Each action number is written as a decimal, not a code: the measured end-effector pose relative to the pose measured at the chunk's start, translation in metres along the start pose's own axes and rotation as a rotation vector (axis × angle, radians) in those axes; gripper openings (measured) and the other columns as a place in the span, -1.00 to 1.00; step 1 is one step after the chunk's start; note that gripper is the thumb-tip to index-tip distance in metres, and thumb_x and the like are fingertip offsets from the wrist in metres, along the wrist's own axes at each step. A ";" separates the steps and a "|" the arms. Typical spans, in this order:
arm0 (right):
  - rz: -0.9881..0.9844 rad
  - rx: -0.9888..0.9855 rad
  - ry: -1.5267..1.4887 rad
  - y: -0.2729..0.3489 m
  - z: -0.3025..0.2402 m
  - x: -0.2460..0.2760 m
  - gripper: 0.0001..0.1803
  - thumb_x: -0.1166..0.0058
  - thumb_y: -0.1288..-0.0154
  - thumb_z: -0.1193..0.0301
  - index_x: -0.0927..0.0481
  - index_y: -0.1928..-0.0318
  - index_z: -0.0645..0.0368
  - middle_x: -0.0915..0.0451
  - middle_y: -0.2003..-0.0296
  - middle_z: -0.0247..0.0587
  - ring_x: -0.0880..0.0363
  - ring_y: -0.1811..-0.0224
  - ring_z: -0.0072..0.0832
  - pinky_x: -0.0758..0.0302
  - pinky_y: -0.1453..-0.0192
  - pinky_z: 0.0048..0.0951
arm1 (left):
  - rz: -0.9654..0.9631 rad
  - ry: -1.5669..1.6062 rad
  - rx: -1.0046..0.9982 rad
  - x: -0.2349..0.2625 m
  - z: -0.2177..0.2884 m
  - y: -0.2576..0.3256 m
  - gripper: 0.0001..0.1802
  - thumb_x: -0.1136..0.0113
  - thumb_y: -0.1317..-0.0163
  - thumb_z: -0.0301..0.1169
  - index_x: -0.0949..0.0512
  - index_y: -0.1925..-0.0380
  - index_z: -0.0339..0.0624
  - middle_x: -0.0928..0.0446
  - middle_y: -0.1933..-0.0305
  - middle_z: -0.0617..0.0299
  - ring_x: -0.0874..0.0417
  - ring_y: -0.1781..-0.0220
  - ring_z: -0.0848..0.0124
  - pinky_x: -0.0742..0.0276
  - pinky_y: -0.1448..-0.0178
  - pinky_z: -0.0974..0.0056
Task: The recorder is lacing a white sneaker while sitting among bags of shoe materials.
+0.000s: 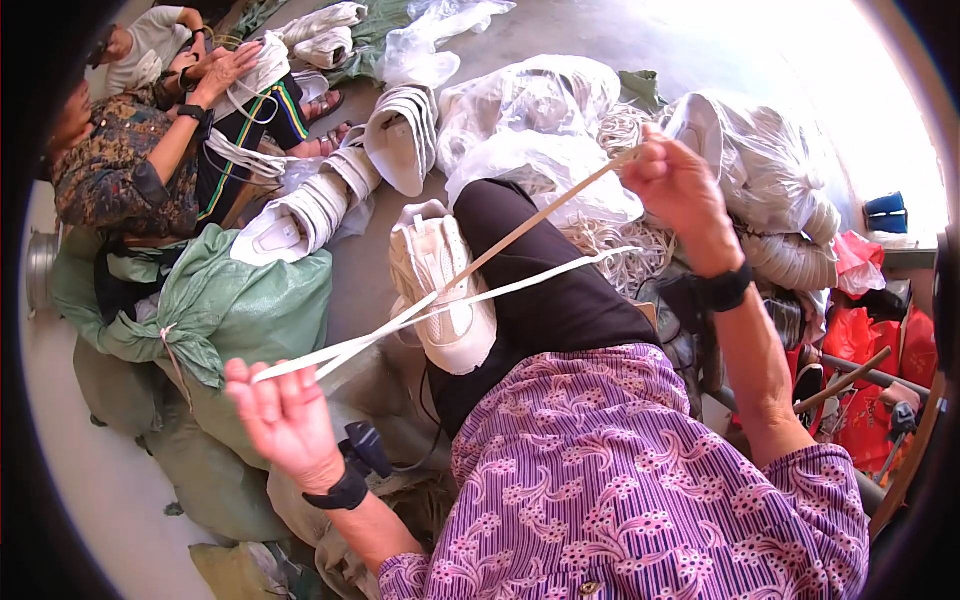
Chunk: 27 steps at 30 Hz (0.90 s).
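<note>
From my head camera, my right hand (685, 195) is raised over my thigh, pinching a pale lace (540, 218) between thumb and fingertips. My left hand (290, 425), its fingers partly curled, grips white strands of it, though I can't make out exactly between which fingers. The strands cross over a white shoe (435, 262) resting against my dark trousers (570, 290), right of a green sack (255, 300).

The smooth floor (560, 38) is pale grey. Strong white light (860, 80) floods the upper right, washing out detail.
</note>
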State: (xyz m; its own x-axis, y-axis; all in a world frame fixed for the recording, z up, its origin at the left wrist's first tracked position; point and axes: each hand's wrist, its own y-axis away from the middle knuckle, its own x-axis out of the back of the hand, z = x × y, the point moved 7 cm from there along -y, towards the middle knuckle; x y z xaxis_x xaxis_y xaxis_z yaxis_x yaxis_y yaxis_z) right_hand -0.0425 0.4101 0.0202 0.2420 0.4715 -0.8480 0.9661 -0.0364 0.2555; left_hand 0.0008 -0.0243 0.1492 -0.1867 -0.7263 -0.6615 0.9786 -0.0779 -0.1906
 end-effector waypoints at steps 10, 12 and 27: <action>0.536 0.801 1.605 0.211 -0.478 0.213 -0.61 0.08 -0.34 0.62 -0.43 -0.17 0.30 -0.56 0.02 -0.12 -0.54 0.13 -0.47 -0.42 -0.12 -0.49 | 0.415 0.142 -0.393 0.150 0.213 0.084 -0.90 0.14 -0.40 -0.49 -0.38 0.21 -0.26 -0.33 0.51 0.35 -0.06 0.66 0.53 -0.07 0.38 0.34; 0.522 0.727 1.659 0.214 -0.468 0.211 -0.61 0.07 -0.34 0.61 -0.43 -0.18 0.30 -0.56 0.00 -0.13 -0.53 0.10 -0.47 -0.41 -0.14 -0.49 | 0.545 0.116 -0.465 0.168 0.245 0.107 -0.90 0.17 -0.41 -0.50 -0.35 0.27 -0.25 -0.31 0.51 0.34 -0.05 0.66 0.53 -0.07 0.38 0.31; 0.372 0.081 1.365 0.084 -0.168 0.141 -0.41 -0.01 -0.35 0.21 -0.25 -0.30 0.19 -0.52 -0.10 -0.30 -0.43 -0.17 -0.52 -0.29 -0.25 -0.36 | 1.383 -0.661 -0.652 0.192 0.432 0.287 -0.80 0.07 -0.30 -0.55 -0.21 0.50 -0.20 -0.05 0.55 0.27 -0.02 0.60 0.39 -0.03 0.46 0.25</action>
State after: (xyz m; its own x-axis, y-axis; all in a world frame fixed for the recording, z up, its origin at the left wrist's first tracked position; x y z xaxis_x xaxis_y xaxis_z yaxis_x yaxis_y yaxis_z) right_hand 0.0575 0.6222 -0.0002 0.2494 0.8898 0.3821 0.8797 -0.3732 0.2947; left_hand 0.2834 -0.4807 0.2808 0.9651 -0.1573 -0.2092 0.1333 0.9832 -0.1247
